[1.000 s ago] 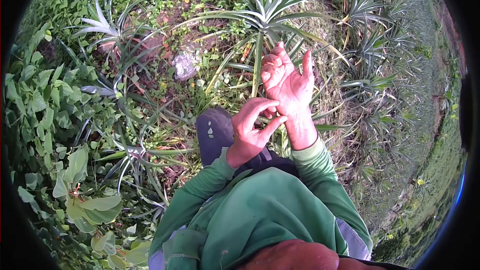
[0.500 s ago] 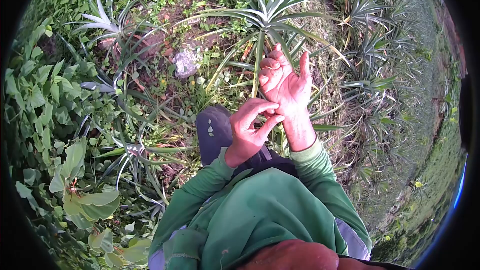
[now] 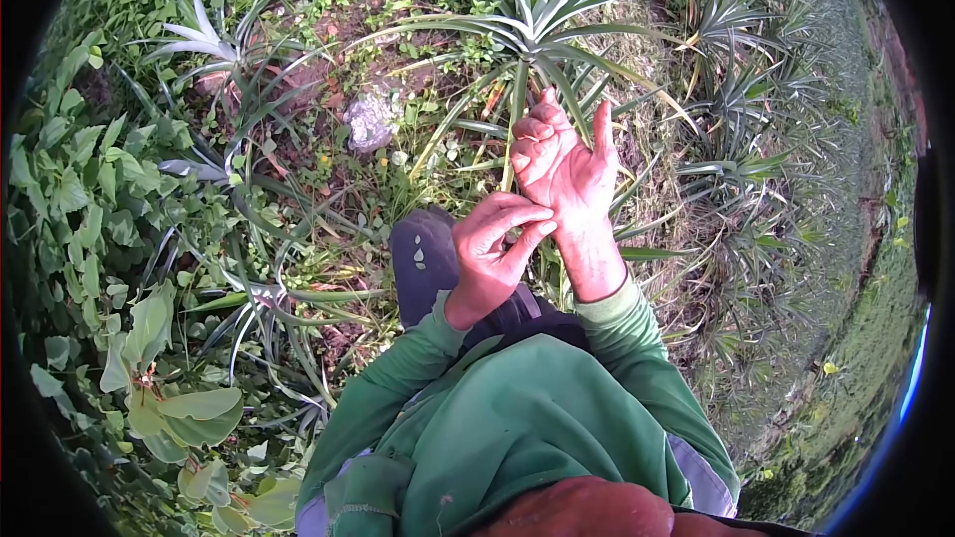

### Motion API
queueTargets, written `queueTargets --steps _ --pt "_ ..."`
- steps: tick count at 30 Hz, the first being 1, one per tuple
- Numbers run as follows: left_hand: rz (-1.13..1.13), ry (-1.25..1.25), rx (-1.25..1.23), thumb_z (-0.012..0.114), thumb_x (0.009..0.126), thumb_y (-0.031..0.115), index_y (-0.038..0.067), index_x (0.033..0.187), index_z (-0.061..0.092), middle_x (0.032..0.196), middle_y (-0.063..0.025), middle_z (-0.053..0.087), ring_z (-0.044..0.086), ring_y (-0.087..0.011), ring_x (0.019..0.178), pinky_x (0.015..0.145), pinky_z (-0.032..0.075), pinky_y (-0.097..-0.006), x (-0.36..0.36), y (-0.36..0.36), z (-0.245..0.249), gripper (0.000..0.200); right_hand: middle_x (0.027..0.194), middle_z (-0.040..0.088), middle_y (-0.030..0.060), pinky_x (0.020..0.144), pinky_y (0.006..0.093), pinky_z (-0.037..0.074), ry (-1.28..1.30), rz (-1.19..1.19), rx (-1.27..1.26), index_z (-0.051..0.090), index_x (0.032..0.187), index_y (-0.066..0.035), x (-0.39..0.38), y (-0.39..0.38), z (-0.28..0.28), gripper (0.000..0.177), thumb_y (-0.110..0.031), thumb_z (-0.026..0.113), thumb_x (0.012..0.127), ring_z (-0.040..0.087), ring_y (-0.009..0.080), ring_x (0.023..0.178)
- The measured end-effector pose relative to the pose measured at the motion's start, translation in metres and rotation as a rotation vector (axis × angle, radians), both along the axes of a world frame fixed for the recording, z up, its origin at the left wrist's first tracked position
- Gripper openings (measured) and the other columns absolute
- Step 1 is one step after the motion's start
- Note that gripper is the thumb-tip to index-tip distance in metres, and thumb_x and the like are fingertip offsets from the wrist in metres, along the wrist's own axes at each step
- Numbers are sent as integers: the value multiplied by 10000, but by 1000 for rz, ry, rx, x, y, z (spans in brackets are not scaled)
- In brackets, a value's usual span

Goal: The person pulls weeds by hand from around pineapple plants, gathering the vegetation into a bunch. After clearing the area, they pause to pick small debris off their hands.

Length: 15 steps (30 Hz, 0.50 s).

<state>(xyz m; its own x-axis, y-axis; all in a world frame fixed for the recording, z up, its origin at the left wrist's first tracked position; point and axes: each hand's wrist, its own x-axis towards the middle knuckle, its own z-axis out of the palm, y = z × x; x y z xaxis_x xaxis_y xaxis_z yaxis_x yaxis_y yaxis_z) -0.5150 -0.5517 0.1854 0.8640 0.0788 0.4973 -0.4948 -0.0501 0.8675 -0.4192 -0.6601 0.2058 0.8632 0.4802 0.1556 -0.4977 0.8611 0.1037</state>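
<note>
The left hand [image 3: 489,257] has its grip pressed together. Thumb and forefinger tips meet in a pinch at the heel of the right hand [image 3: 563,167], just left of centre frame. Whether anything sits between them is too small to tell. Its other fingers curl under, and the wrist bends up from a green sleeve [image 3: 393,378] that comes in from the lower left.

The right hand is held up with the palm towards the camera. Its grip is spread and holds nothing: the thumb stands straight up on the right and the fingers fold loosely over at the top. Its forearm rises from the other green sleeve [image 3: 637,338] at lower centre right.

Directly behind both hands, in the upper centre, grows a pineapple plant [image 3: 527,25], and one long leaf of it runs down just beside the right hand's fingers. Below the left hand a dark boot [image 3: 423,254] stands on the ground. A pale stone [image 3: 372,119] lies at upper left of centre, and broad-leaved weeds [image 3: 149,328] fill the left edge.
</note>
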Motion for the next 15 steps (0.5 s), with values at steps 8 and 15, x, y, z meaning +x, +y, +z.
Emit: queueTargets --steps 8,15 --pt "13 53 -93 711 901 -76 -62 1019 707 973 -97 655 637 -116 826 689 527 -241 -2 2 -3 120 968 605 92 769 360 465 4 13 -8 630 1243 15 1 6 -6 719 -647 477 1006 543 232 890" --pt "35 82 -34 723 898 -64 -59 1027 688 975 -86 641 635 -113 819 693 524 -242 -3 9 -8 134 978 642 114 784 368 481 -18 16 -29 624 1248 37 2 14 -14 752 -657 460 1008 546 238 872"
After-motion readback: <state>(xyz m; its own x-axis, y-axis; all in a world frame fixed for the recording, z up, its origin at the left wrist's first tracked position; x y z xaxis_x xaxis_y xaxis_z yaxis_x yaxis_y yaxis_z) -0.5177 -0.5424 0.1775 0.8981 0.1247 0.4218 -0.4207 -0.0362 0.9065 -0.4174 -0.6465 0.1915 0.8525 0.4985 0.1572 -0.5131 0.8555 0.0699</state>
